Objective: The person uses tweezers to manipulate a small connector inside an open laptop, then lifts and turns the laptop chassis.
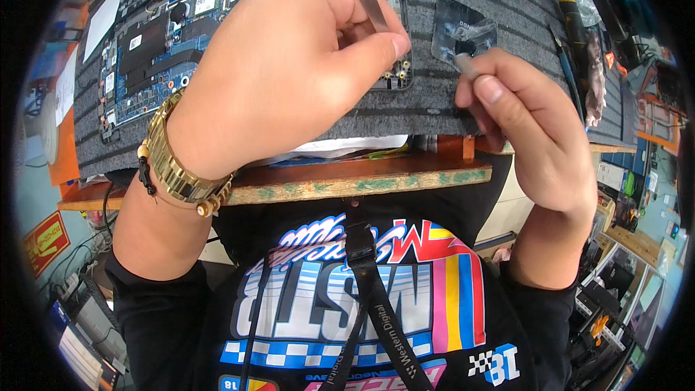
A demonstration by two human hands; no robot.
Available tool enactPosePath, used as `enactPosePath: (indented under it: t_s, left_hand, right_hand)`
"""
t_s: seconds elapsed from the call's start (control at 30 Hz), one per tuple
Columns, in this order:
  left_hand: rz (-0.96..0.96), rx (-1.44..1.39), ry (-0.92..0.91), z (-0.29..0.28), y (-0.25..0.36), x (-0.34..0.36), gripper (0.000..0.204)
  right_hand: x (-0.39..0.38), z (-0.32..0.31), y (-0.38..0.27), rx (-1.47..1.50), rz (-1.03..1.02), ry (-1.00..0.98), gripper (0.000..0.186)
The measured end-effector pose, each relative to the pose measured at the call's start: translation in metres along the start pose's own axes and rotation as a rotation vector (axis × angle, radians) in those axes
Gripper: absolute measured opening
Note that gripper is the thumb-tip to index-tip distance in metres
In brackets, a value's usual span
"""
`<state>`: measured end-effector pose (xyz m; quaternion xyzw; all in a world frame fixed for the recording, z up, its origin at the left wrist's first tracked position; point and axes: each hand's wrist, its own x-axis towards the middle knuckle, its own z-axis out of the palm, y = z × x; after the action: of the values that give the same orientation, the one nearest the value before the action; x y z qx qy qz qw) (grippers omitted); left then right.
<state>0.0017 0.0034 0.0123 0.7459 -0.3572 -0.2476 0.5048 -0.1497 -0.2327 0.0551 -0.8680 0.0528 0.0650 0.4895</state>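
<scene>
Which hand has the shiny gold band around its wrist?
The left hand, the one holding the flat grey tool. A gold band circles its wrist; the right hand has a bare wrist.

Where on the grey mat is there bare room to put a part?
Bare mat shows between the packet and the yellow tool, and between the laptop and right hand. It is crowded around the wrapper and under the left hand.
</scene>
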Motion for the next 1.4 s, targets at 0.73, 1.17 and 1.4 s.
enactPosePath:
  t_s: [0.73, 1.17, 1.4]
  left_hand:
    - [-0.086, 0.015, -0.039, -0.012, 0.045, 0.0, 0.021]
    - [-0.054, 0.134, 0.054, -0.001, 0.043, -0.007, 0.023]
    - [-0.015, 0.338, 0.085, 0.01, 0.054, -0.013, 0.022]
  right_hand:
    - [0.038, 0.008, -0.005, -0.387, 0.12, -0.13, 0.043]
    - [0.039, 0.011, -0.001, -0.438, 0.075, -0.102, 0.047]
    - [0.039, 0.01, -0.007, -0.439, 0.145, -0.116, 0.048]
